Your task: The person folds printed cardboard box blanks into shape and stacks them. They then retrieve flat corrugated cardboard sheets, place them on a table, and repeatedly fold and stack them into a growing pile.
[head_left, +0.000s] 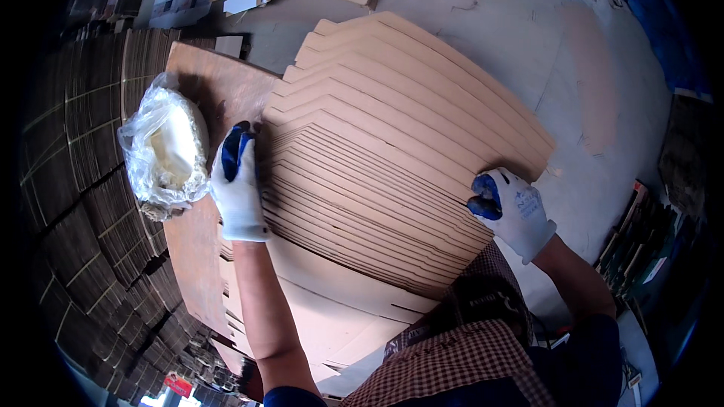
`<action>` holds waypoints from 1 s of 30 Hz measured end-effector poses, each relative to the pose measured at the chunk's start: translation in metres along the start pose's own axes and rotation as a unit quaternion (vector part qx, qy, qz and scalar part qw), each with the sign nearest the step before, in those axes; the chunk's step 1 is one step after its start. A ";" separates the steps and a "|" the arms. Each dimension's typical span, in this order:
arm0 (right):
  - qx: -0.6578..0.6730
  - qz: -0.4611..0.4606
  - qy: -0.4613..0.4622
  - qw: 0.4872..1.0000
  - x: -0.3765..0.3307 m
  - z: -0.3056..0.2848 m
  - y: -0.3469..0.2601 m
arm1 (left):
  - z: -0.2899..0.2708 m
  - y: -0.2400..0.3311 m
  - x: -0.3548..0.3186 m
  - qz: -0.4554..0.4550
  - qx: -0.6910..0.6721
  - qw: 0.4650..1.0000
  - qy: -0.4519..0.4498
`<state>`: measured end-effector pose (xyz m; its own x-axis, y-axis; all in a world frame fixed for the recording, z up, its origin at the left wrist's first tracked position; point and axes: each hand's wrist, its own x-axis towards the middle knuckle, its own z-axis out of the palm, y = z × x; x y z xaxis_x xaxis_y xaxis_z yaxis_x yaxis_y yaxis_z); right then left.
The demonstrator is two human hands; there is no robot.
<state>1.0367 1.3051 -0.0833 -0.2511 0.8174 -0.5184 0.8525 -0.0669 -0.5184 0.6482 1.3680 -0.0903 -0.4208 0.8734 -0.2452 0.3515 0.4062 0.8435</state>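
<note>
A thick fanned stack of brown cardboard sheets (392,113) lies in front of me, its layers overlapping like steps. Both my hands wear white gloves with blue-coated fingers. My left hand (238,181) is at the left edge of the stack, its fingers bent in against the sheet edges; some fingertips are hidden. At the right edge my right hand (513,207) curls its fingers and thumb round the sheet borders. Beneath the fan, paler flat cardboard (332,279) shows toward me.
A brown wooden board (200,249) supports the stack on the left. On it sits a white tub wrapped in clear plastic (170,147), beside my left hand. Tied bundles of cardboard (83,143) are piled along the left. A blue sheet (652,30) lies far right on the grey floor (483,15).
</note>
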 end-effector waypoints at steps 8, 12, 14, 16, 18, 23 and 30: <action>-0.005 -0.018 -0.022 1.000 0.001 0.000 0.002 | 0.091 0.050 -0.080 0.407 0.253 0.801 -0.358; -0.014 -0.007 -0.010 1.000 -0.002 -0.001 0.004 | 0.068 0.041 -0.065 0.431 0.344 0.820 -0.154; -0.006 -0.008 -0.009 1.000 -0.002 -0.002 0.004 | 0.048 0.033 -0.042 0.368 0.361 0.855 -0.059; 0.006 -0.013 -0.007 1.000 -0.001 -0.003 0.002 | 0.025 0.012 -0.019 0.284 0.308 0.908 0.024; 0.017 -0.015 -0.008 1.000 0.000 -0.001 0.002 | 0.002 -0.018 -0.005 0.137 0.162 0.977 0.039; 0.034 -0.018 -0.004 0.999 0.000 0.002 0.008 | -0.015 -0.023 0.003 -0.006 -0.110 0.994 -0.029; 0.041 -0.009 -0.004 0.999 0.000 0.002 0.006 | -0.021 -0.012 0.000 -0.008 -0.159 0.987 -0.008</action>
<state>1.0405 1.3036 -0.0877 -0.2700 0.8140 -0.5142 0.8077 -0.0993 -0.5812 0.6263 1.3577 -0.0908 -0.4105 0.8722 -0.2658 0.0639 0.3183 0.9458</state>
